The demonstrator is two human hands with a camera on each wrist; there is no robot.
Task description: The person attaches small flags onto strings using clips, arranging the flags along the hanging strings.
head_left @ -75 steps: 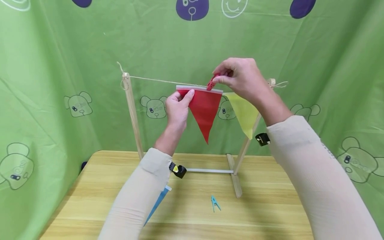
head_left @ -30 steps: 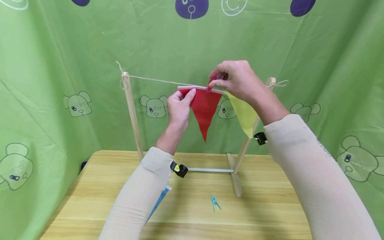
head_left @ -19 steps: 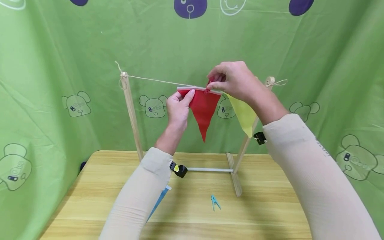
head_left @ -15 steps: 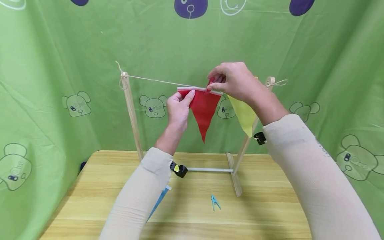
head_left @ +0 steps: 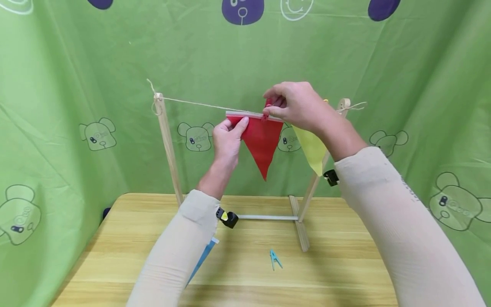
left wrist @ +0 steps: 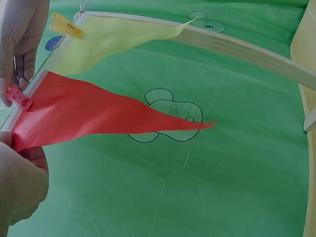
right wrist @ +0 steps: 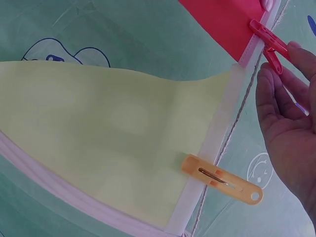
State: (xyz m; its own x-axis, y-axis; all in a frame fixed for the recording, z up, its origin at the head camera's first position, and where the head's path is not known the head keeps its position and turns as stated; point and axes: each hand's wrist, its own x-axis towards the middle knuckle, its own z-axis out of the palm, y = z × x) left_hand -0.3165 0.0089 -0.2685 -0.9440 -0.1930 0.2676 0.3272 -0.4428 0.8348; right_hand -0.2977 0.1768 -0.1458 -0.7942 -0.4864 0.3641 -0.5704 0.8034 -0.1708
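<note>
A red triangular pennant [head_left: 264, 143] hangs point down, its white top strip against the string [head_left: 199, 102]. My left hand [head_left: 227, 143] pinches the strip's left part, thumb in front. Right of it, my right hand [head_left: 301, 104] pinches a red clothespin [right wrist: 266, 37] by its handle ends. In the right wrist view the clothespin's nose sits over the strip; the left wrist view has it [left wrist: 19, 97] there too. Beside the red pennant hangs a yellow pennant [head_left: 310, 149], held on the string by a yellow-orange clothespin [right wrist: 222, 178]; my right hand partly hides this pennant in the head view.
Two wooden posts [head_left: 168, 147] carry the string, with a pale crossbar [head_left: 268, 217] low between them. On the wooden table [head_left: 341, 264] lie a light-blue clothespin [head_left: 275, 259] and a blue pennant [head_left: 201, 261], partly behind my left sleeve. A green printed curtain [head_left: 245, 55] surrounds everything.
My right hand has come slightly down and left, and the red clothespin has gone from tilted to nearly upright, lower over the white strip. My left hand keeps its pinch. The pennant's tip has swayed.
</note>
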